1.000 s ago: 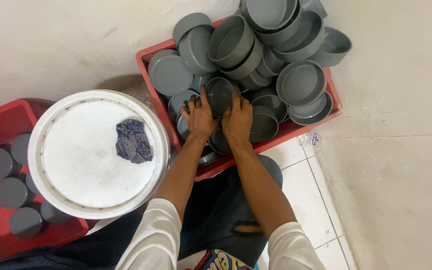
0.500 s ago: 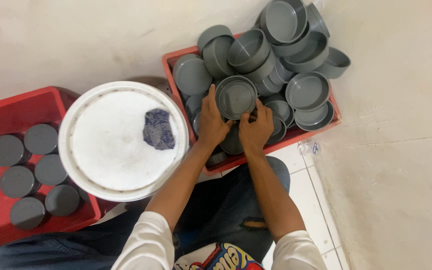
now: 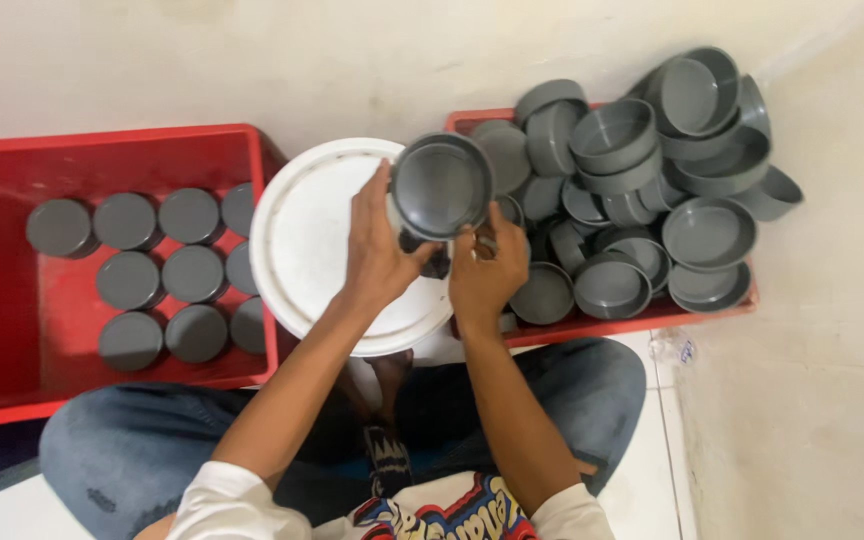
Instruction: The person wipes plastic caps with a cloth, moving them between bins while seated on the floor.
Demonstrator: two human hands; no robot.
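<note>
1. Starting at the left, a red crate (image 3: 12, 300) is seen on the floor, with grey round caps (image 3: 162, 275) laid flat in rows inside it, closed faces up.
2. Just right of that crate, a white round bucket lid (image 3: 302, 240) is seen, its right part covered by the hands.
3. The left hand (image 3: 377, 255) is closed on the lower left rim of a grey cap (image 3: 442, 185), with the thumb laid along the rim.
4. The grey cap is held up over the right edge of the white lid, its hollow side turned toward the camera.
5. The right hand (image 3: 487, 275) is set just below the cap, its fingers curled at the lower right rim; a firm grip cannot be told from a light touch.
6. A small dark object is glimpsed between the two hands, but its kind cannot be told.
7. Farther right, a second red crate (image 3: 602, 325) is heaped with loose grey caps (image 3: 652, 190), many lying tilted or nested, some over its rim.
8. Blue jeans (image 3: 122, 450) are seen along the bottom.
</note>
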